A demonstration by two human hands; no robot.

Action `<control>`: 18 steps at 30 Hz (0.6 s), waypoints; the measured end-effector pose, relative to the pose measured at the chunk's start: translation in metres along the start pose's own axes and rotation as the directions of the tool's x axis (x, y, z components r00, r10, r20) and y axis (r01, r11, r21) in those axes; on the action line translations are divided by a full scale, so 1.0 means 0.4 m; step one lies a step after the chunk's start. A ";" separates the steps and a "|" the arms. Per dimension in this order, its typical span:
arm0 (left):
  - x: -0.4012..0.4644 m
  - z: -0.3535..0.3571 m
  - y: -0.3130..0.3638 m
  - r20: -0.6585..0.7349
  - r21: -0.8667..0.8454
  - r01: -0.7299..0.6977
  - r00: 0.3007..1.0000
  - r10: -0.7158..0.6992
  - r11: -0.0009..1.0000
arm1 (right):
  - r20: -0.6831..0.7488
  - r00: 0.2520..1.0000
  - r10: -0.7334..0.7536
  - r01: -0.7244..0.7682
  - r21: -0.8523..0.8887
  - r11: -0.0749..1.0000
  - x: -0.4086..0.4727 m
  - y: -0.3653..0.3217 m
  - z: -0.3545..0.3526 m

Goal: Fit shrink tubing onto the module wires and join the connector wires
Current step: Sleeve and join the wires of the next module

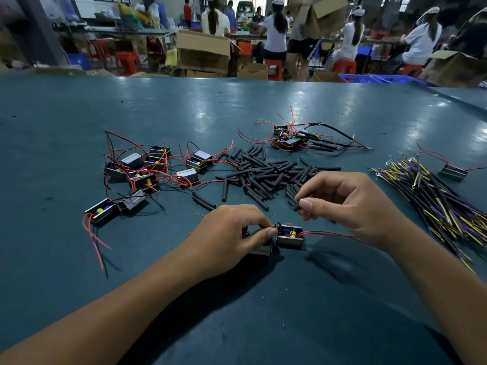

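A small black module [290, 237] with red wires lies on the green table [263, 312] in front of me. My left hand [232, 233] pinches the module's wire ends at its left side, between thumb and forefinger. A second dark module sits partly hidden under that hand. Just above and to the right, my right hand [347, 204] pinches a short black shrink tube [299, 204] by its end. A red wire [332, 235] trails from the module to the right, under my right wrist.
A heap of black shrink tubes [263, 175] lies behind my hands. Several loose modules [147, 169] sit at the left, finished assemblies [295, 139] at the back. A bundle of connector wires [442, 206] lies at the right. Other people sit at benches far behind.
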State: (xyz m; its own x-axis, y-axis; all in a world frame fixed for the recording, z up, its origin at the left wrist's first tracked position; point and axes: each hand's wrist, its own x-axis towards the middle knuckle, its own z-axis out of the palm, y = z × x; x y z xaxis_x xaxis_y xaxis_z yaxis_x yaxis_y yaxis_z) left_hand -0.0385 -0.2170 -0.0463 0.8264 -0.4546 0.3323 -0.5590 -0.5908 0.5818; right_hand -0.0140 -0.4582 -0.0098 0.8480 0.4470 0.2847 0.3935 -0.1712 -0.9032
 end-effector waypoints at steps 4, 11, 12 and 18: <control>0.001 -0.003 0.004 0.010 0.012 0.000 1.000 0.000 1.000 | 0.016 1.000 0.013 -0.013 0.002 1.000 -0.001 -0.001 0.001; 0.000 -0.003 0.005 0.002 0.016 -0.002 1.000 0.002 1.000 | 0.060 0.998 0.026 -0.025 -0.024 0.999 -0.002 0.004 0.022; 0.000 -0.002 0.005 0.002 0.017 -0.003 1.000 0.002 1.000 | 0.066 0.997 0.031 -0.029 -0.030 0.999 -0.003 0.005 0.024; -0.001 -0.002 0.000 -0.007 0.026 -0.003 1.000 0.003 1.000 | 0.087 0.996 0.035 -0.029 -0.062 0.998 -0.003 0.009 0.040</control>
State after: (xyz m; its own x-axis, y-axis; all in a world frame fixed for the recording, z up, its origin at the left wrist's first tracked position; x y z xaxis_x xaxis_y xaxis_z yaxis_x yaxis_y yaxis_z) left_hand -0.0389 -0.2161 -0.0457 0.8251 -0.4520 0.3391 -0.5630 -0.6069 0.5610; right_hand -0.0194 -0.4452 -0.0185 0.8269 0.5156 0.2243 0.3898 -0.2383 -0.8895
